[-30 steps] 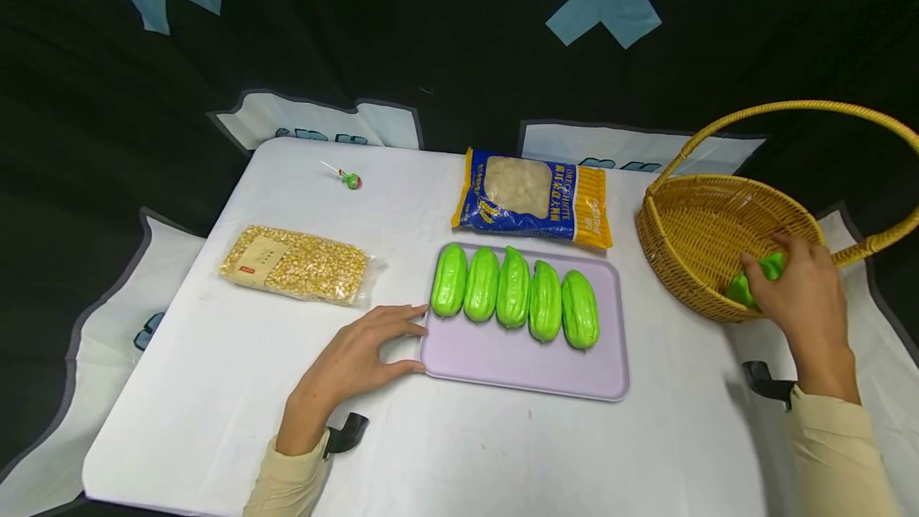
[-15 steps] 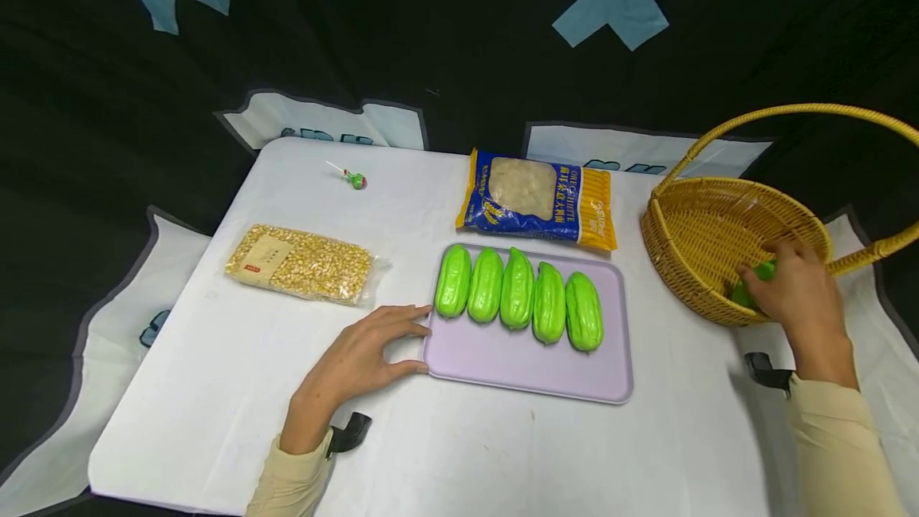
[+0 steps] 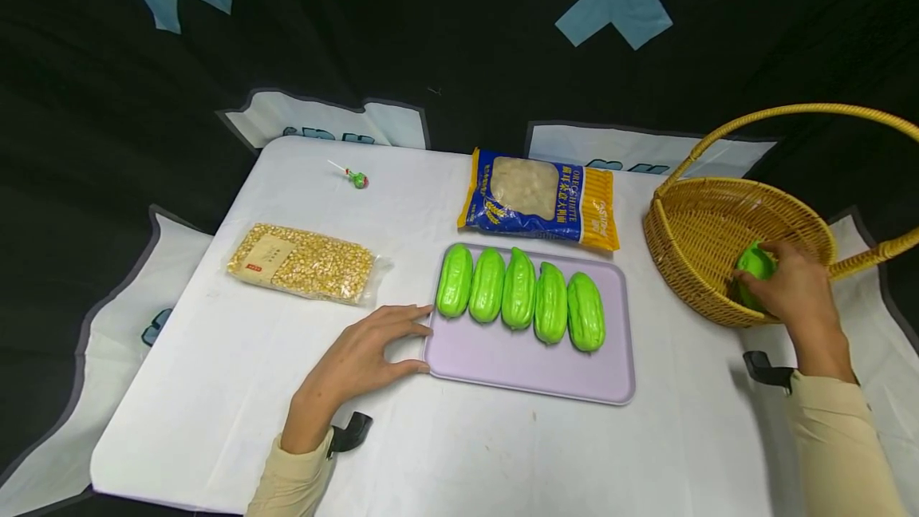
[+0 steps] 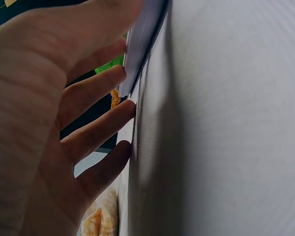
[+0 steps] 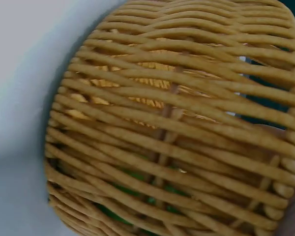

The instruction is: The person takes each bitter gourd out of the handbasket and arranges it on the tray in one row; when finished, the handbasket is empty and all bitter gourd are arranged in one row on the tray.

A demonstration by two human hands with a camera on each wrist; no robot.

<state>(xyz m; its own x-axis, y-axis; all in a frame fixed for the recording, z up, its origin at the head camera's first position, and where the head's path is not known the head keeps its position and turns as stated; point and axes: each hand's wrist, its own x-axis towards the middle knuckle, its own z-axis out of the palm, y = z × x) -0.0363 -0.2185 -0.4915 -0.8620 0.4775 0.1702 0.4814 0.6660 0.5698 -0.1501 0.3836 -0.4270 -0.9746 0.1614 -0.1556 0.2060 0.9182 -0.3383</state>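
Note:
My right hand (image 3: 797, 286) reaches over the near rim of a wicker basket (image 3: 678, 262). Its thumb and fingers grip a glossy green vegetable (image 3: 755, 263) inside; the hand covers part of it, so its exact kind is unclear. Through the weave in the right wrist view, bits of green (image 5: 118, 211) show. My left hand (image 3: 359, 357) rests at the left edge of a lilac tray (image 3: 502, 357), fingers spread, thumb and some fingertips at its rim. In the left wrist view, that hand's fingers (image 4: 96, 132) are extended. Several bumpy green gourds (image 3: 518, 290) lie side by side on the tray.
Behind the tray lies a blue and yellow pasta bag (image 3: 527, 190). A clear bag of corn kernels (image 3: 323, 266) is at the left, with a small green lollipop (image 3: 356, 179) farther back. The basket's tall handle (image 3: 804, 108) arches above its opening.
Inside the basket, the green vegetable has turned in my right hand, and more of its rounded end now shows. My left hand has stayed at the tray's edge.

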